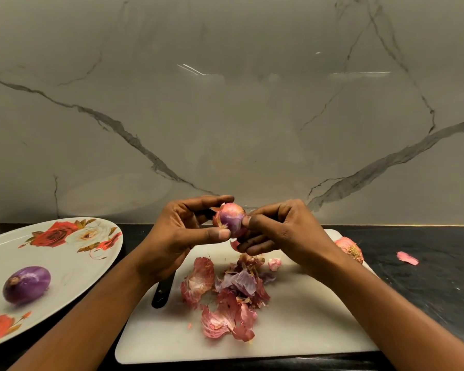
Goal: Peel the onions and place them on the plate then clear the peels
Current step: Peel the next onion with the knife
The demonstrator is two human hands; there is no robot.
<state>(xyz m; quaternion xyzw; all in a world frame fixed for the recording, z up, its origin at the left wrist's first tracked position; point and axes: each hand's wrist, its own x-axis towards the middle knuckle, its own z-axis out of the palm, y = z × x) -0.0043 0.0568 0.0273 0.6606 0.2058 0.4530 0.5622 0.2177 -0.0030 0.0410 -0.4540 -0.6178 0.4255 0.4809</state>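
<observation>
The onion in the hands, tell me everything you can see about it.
The onion is small, round and half peeled: glossy purple flesh shows in front, dry pinkish-orange skin covers its top, with torn flaps sticking out. It is held in the air above the white cutting board. The left hand grips it between thumb and fingers; the right hand pinches loose skin at its lower right.
</observation>
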